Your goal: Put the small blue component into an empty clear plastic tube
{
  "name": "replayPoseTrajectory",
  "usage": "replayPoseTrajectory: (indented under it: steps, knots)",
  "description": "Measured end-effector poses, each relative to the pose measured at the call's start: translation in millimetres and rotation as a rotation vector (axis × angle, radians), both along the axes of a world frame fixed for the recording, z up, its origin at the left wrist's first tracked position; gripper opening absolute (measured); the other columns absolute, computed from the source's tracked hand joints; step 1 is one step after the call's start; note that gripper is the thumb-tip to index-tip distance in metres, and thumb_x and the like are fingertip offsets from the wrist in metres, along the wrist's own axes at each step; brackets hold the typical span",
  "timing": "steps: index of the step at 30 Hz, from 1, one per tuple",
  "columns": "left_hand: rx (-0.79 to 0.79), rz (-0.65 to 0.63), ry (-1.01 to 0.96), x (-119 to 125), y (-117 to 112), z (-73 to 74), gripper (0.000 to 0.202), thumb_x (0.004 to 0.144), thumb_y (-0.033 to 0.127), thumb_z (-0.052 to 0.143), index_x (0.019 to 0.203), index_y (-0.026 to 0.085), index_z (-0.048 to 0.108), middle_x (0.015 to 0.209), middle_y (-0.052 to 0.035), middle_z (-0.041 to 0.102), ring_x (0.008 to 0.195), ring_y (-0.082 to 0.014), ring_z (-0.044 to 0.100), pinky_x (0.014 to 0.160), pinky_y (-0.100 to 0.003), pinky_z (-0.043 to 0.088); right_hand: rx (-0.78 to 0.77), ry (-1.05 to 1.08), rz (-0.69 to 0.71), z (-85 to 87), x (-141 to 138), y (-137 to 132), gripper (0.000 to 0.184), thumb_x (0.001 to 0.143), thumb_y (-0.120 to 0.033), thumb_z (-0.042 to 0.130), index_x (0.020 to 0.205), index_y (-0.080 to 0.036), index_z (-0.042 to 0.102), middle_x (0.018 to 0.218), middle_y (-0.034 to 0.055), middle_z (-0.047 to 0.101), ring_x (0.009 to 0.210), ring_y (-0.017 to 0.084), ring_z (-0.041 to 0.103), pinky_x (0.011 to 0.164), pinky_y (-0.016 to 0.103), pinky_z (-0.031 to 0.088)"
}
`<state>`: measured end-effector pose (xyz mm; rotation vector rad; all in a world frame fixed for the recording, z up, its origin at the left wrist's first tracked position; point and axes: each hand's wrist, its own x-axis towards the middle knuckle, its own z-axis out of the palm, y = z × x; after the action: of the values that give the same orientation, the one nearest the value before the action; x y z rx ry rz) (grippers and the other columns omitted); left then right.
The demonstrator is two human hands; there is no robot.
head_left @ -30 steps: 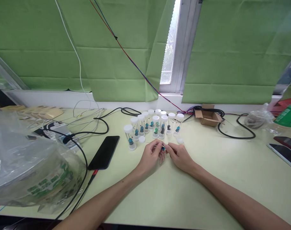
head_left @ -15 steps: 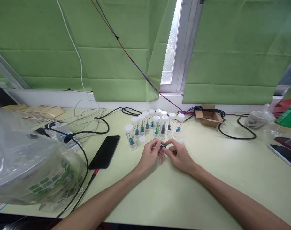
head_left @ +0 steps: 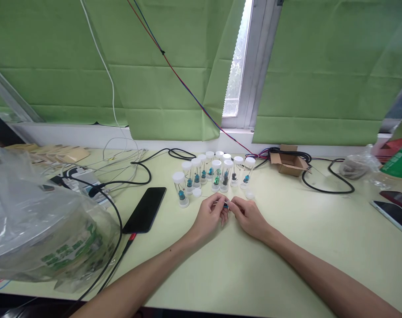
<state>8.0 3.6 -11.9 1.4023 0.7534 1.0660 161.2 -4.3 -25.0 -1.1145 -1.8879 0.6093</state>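
My left hand (head_left: 210,216) and my right hand (head_left: 249,216) meet over the pale green table (head_left: 287,247), fingertips pinched together on a small blue component (head_left: 225,205) with a thin wire lead. Just beyond the hands stand several clear vials with white caps (head_left: 215,173), each holding a small blue or green part. One vial (head_left: 180,189) stands apart at the left front. Two loose white caps (head_left: 197,192) lie near the vials, one on each side of the hands.
A black phone (head_left: 145,215) lies left of the hands, with black cables (head_left: 114,221) beside it. A large clear plastic bag (head_left: 38,229) fills the left. An open cardboard box (head_left: 288,162) sits at the back right. More phones (head_left: 394,207) lie at the far right edge.
Both hands stay pinched on the small blue component; the right fingers have shifted slightly around it. The view has barely moved.
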Motion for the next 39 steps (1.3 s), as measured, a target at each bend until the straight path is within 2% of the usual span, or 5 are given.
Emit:
replayPoseTrajectory:
  steps: [9, 16, 26, 34, 39]
  knots:
    - [-0.012, 0.001, 0.0, 0.9, -1.5, 4.0, 0.027, 0.09, 0.04, 0.046, 0.081, 0.016, 0.054, 0.064, 0.0, 0.054, 0.049, -0.0097, 0.05, 0.046, -0.023, 0.039, 0.002, -0.015, -0.058, 0.5, -0.8, 1.9, 0.04, 0.096, -0.036, 0.035, 0.063, -0.017, 0.047, 0.051, -0.0049, 0.037, 0.048, 0.009, 0.032, 0.05, 0.024, 0.028]
    - [-0.015, 0.048, -0.024, -2.0, 2.4, 1.4, 0.026, 0.09, 0.041, 0.046, 0.081, 0.017, 0.053, 0.062, 0.0014, 0.05, 0.051, -0.0101, 0.05, 0.047, -0.023, 0.042, -0.024, 0.006, -0.023, -0.3, -1.2, -0.8, 0.018, 0.09, -0.036, 0.048, 0.092, -0.018, 0.05, 0.046, -0.0106, 0.032, 0.042, 0.008, 0.026, 0.045, 0.022, 0.023]
    - [-0.003, 0.023, -0.015, -2.0, 0.8, 0.4, 0.026, 0.09, 0.04, 0.047, 0.082, 0.016, 0.055, 0.061, 0.001, 0.052, 0.049, -0.01, 0.049, 0.047, -0.023, 0.04, -0.033, -0.007, 0.013, -2.8, 1.0, -0.3, 0.019, 0.092, -0.034, 0.045, 0.082, -0.018, 0.049, 0.049, -0.0082, 0.039, 0.045, 0.008, 0.028, 0.047, 0.022, 0.025]
    - [-0.014, 0.006, -0.021, -1.4, -0.4, 1.6, 0.027, 0.088, 0.042, 0.048, 0.081, 0.017, 0.056, 0.059, 0.0012, 0.052, 0.049, -0.0101, 0.05, 0.047, -0.023, 0.039, -0.006, -0.018, 0.001, 0.7, -0.5, -0.8, 0.035, 0.095, -0.036, 0.038, 0.064, -0.019, 0.042, 0.054, -0.0052, 0.036, 0.049, 0.009, 0.03, 0.049, 0.024, 0.027]
    - [-0.035, 0.005, -0.028, 0.4, -1.7, 4.1, 0.028, 0.088, 0.042, 0.049, 0.079, 0.016, 0.055, 0.063, 0.0, 0.055, 0.049, -0.0098, 0.051, 0.047, -0.023, 0.04, -0.002, -0.049, -0.021, 0.1, -0.9, 0.7, 0.04, 0.096, -0.036, 0.033, 0.064, -0.017, 0.048, 0.054, -0.0034, 0.043, 0.05, 0.01, 0.035, 0.052, 0.024, 0.03]
